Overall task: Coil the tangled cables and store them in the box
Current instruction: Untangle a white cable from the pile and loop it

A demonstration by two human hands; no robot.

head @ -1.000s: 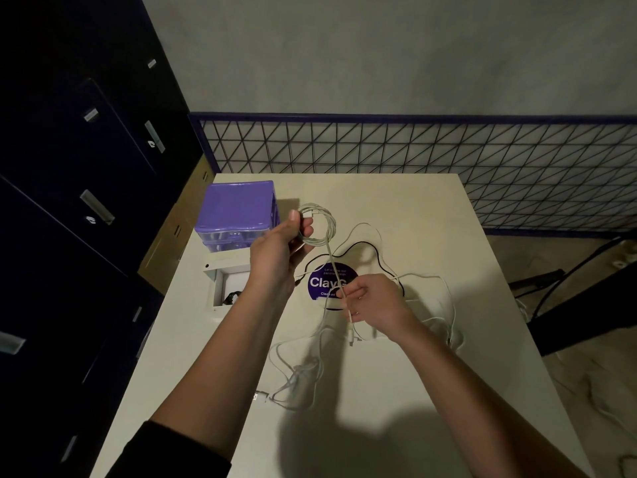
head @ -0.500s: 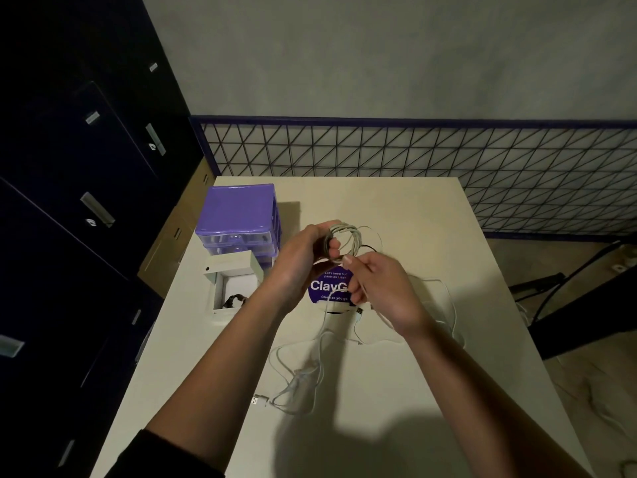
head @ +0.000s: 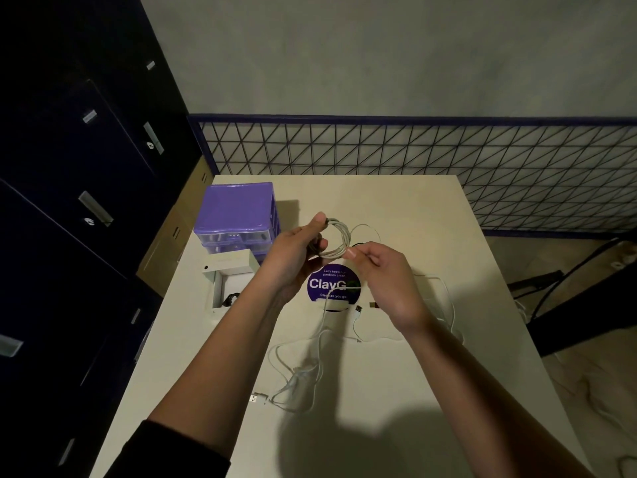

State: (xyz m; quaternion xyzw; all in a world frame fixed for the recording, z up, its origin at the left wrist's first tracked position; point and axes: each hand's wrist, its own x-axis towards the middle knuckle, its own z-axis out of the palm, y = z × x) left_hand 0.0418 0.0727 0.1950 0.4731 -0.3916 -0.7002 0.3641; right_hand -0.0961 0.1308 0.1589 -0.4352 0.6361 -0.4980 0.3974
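while your left hand (head: 296,253) holds it up over the counter (head: 413,208), the coiled cable (head: 336,238) reads as a small round hoop of several pale, smooth loops, pinched between your thumb at the top and your curled fingers (head: 319,243) below. your right hand (head: 386,281) has its fingers closed around the same cable's free run, thumb and forefinger pinching the strand just beside the hoop's lower right edge. from there the strand drops behind your palm, so its path is hidden.

on the matte cream counter lies the loose tangle (head: 296,374) of thin white cables, soft irregular loops ending in a small metal usb plug (head: 258,397) at the near left. two more plug ends sit by your right wrist, too small to identify. a thin strand trails off to the right, partly covered by your forearm.

the white box (head: 229,274) stands open at the counter's left edge, stiff and rectangular, with something dark inside that you cannot make out. just behind it sits a glossy purple plastic drawer unit (head: 238,215). a round purple sticker (head: 331,284) lies flat under your hands, partly covered.
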